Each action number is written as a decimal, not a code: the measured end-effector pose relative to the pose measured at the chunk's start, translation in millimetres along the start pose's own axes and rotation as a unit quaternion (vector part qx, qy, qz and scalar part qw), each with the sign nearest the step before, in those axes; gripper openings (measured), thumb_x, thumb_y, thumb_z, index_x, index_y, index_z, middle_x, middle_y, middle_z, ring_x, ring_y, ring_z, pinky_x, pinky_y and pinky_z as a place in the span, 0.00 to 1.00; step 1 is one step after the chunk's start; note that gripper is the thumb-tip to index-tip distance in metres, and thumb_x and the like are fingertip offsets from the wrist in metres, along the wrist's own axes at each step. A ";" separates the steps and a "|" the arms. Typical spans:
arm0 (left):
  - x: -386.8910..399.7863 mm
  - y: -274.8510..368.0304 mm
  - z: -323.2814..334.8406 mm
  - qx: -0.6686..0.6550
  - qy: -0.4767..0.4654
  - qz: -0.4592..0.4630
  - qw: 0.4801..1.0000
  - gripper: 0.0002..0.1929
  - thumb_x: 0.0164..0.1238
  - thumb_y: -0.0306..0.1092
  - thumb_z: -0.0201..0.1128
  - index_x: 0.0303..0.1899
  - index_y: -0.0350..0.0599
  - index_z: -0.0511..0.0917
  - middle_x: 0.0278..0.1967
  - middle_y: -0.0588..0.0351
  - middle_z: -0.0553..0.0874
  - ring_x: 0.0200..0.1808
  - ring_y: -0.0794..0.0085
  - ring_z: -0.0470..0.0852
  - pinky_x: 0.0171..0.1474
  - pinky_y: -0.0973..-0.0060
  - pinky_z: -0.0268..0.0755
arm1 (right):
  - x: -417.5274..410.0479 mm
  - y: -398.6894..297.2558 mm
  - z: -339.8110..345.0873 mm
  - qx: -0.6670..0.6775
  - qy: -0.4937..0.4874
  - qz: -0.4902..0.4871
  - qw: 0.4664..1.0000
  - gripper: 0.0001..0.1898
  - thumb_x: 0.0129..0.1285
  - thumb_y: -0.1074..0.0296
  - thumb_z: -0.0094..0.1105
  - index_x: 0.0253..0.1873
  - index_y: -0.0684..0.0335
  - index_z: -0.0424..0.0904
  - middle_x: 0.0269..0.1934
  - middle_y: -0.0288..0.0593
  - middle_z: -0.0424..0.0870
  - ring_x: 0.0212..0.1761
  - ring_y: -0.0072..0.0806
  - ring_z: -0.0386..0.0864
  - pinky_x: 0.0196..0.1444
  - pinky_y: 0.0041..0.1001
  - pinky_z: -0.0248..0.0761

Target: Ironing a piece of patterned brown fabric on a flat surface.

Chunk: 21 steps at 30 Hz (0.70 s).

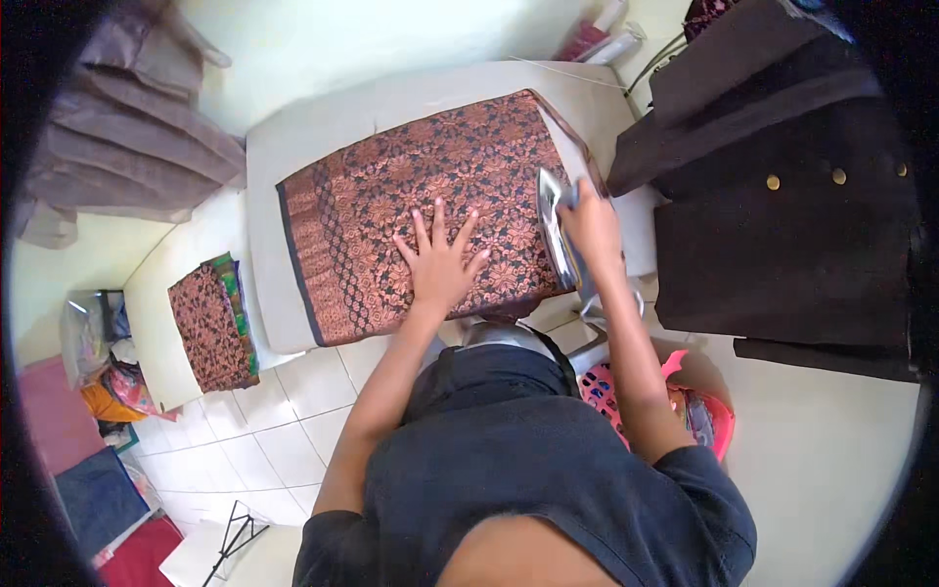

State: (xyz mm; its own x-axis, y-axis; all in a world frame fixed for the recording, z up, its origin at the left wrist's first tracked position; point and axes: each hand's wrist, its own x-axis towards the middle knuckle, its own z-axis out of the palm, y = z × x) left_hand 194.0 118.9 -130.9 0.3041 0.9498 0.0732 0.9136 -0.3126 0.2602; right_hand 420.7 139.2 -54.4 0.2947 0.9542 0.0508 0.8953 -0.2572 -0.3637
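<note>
A copper-and-black floral patterned cloth (396, 213) lies spread over a pale padded ironing surface (279, 293). My left hand (440, 271) rests flat on the lower middle of the cloth, fingers spread. At the cloth's right edge, my right hand (593, 224) grips the handle of a clothes iron (555, 227) with a shiny metal body. The iron's pointed tip faces away from me, and its underside is hidden. A strip of the cloth curls along the surface beyond the iron.
Folded patterned cloths (213, 323) lie on a white tabletop (147, 315) at the left. Dark garments (777, 271) hang at the right, grey-brown ones (132, 139) at the upper left. A pink plastic basket (722, 425) stands below my right arm. A thin cord (572, 75) crosses the surface's far right corner.
</note>
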 end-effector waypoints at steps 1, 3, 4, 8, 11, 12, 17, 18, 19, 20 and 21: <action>-3.9 -9.2 1.7 0.000 0.000 -0.007 1.000 0.31 0.65 0.62 0.53 0.70 0.75 0.61 0.75 0.47 0.50 0.73 0.36 0.47 0.64 0.25 0.35 | -21.2 -4.4 0.2 -0.003 -0.034 0.010 0.999 0.21 0.58 0.59 0.65 0.51 0.62 0.71 0.33 0.62 0.82 0.39 0.58 0.81 0.40 0.49 0.73; -10.4 -27.7 4.1 -0.092 0.026 0.009 0.995 0.31 0.66 0.61 0.53 0.70 0.74 0.62 0.75 0.50 0.50 0.74 0.40 0.48 0.66 0.28 0.35 | -57.8 -10.4 -5.3 -0.013 -0.098 0.029 0.995 0.23 0.58 0.58 0.64 0.55 0.59 0.71 0.32 0.62 0.82 0.38 0.56 0.82 0.39 0.49 0.73; -14.5 -31.4 2.2 -0.023 0.042 -0.009 0.999 0.31 0.66 0.61 0.53 0.70 0.74 0.61 0.75 0.53 0.51 0.74 0.43 0.48 0.68 0.32 0.36 | -69.0 -14.1 -4.5 -0.022 -0.106 0.019 0.994 0.23 0.58 0.58 0.64 0.56 0.59 0.71 0.32 0.62 0.82 0.38 0.56 0.82 0.39 0.49 0.73; -27.4 -54.8 -12.4 0.031 0.018 -0.012 0.999 0.32 0.66 0.62 0.51 0.71 0.74 0.60 0.75 0.53 0.51 0.74 0.42 0.48 0.67 0.31 0.36 | -50.7 -53.1 3.1 -0.031 -0.097 0.007 0.995 0.22 0.57 0.59 0.65 0.53 0.61 0.71 0.32 0.61 0.83 0.37 0.56 0.82 0.40 0.49 0.73; -28.5 -58.5 -10.0 0.030 0.033 -0.011 0.999 0.32 0.65 0.63 0.51 0.71 0.74 0.60 0.75 0.53 0.52 0.74 0.43 0.49 0.68 0.32 0.35 | 2.3 -72.9 20.5 -0.013 -0.030 -0.034 0.999 0.20 0.57 0.60 0.65 0.49 0.64 0.72 0.34 0.61 0.83 0.38 0.56 0.82 0.41 0.48 0.74; -25.7 -53.8 -16.2 0.023 0.012 -0.009 1.000 0.32 0.65 0.61 0.52 0.71 0.74 0.60 0.75 0.53 0.53 0.74 0.43 0.50 0.68 0.33 0.37 | 21.7 -69.9 27.1 -0.019 -0.010 -0.035 0.999 0.20 0.57 0.59 0.66 0.49 0.64 0.72 0.34 0.61 0.83 0.39 0.56 0.82 0.42 0.48 0.74; -37.0 -98.6 -16.1 -0.068 0.038 0.060 0.995 0.32 0.65 0.61 0.53 0.70 0.72 0.62 0.75 0.53 0.53 0.74 0.43 0.51 0.68 0.33 0.40 | 15.1 -81.0 33.9 -0.006 0.004 -0.030 1.000 0.23 0.55 0.57 0.67 0.50 0.63 0.72 0.36 0.62 0.83 0.40 0.57 0.81 0.42 0.49 0.74; -45.9 -108.4 -22.0 -0.029 0.029 0.026 0.999 0.32 0.65 0.61 0.53 0.70 0.72 0.62 0.75 0.53 0.53 0.74 0.43 0.50 0.68 0.34 0.39 | -4.9 -82.5 33.8 -0.010 -0.023 -0.021 0.999 0.22 0.55 0.57 0.67 0.51 0.61 0.72 0.36 0.62 0.83 0.40 0.57 0.81 0.41 0.49 0.74; -54.1 -117.2 -29.8 0.010 0.020 -0.008 1.000 0.32 0.65 0.62 0.53 0.70 0.72 0.62 0.75 0.53 0.53 0.74 0.44 0.50 0.68 0.34 0.39 | -24.8 -85.8 32.7 -0.016 -0.049 -0.012 0.999 0.22 0.56 0.57 0.66 0.52 0.60 0.72 0.35 0.62 0.83 0.39 0.57 0.82 0.41 0.49 0.73; -60.3 -126.0 -38.2 0.035 -0.007 -0.023 0.999 0.33 0.64 0.63 0.53 0.71 0.73 0.61 0.75 0.53 0.52 0.74 0.43 0.49 0.68 0.34 0.38 | -44.5 -89.9 32.0 -0.020 -0.070 0.009 0.997 0.22 0.56 0.57 0.66 0.52 0.59 0.71 0.34 0.62 0.83 0.38 0.57 0.81 0.40 0.49 0.73; -65.4 -135.7 -42.3 0.032 -0.008 -0.025 0.999 0.33 0.64 0.63 0.53 0.71 0.73 0.61 0.75 0.53 0.52 0.74 0.43 0.49 0.68 0.34 0.38 | -61.9 -95.9 31.0 -0.023 -0.091 0.027 0.995 0.22 0.57 0.57 0.66 0.52 0.58 0.71 0.33 0.62 0.83 0.38 0.58 0.81 0.40 0.50 0.73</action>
State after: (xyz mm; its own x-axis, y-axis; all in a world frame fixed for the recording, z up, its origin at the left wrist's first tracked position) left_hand 38.7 99.7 -130.3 0.2618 0.9640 0.0470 0.9430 -0.2658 0.2004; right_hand 306.2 109.5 -51.5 0.2814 0.9495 -0.1387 0.8955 -0.3118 -0.3175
